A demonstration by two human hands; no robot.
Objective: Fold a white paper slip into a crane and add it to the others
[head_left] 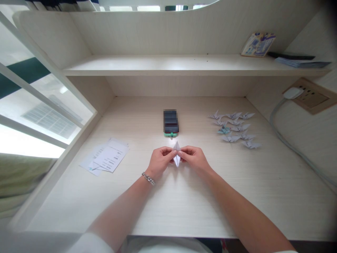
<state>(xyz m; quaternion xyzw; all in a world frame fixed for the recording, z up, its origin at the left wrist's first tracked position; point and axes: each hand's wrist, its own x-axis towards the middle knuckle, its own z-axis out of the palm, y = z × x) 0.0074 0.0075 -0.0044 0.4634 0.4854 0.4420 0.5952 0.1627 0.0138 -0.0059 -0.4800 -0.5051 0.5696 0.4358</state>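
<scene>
Both hands pinch a small folded white paper (177, 155) just in front of the phone (171, 123) on the table (184, 203): left hand (159, 161) on its left edge, right hand (194, 159) on its right (fingertips nearly meeting). Finished paper cranes (235, 129) lie right of the phone, printed slips (107, 159) to its left.

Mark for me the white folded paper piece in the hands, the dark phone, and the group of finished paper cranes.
white folded paper piece (177, 157), head view, lower body.
dark phone (171, 121), head view, screen centre.
finished paper cranes (231, 138), head view, one front crane's wing.
</scene>
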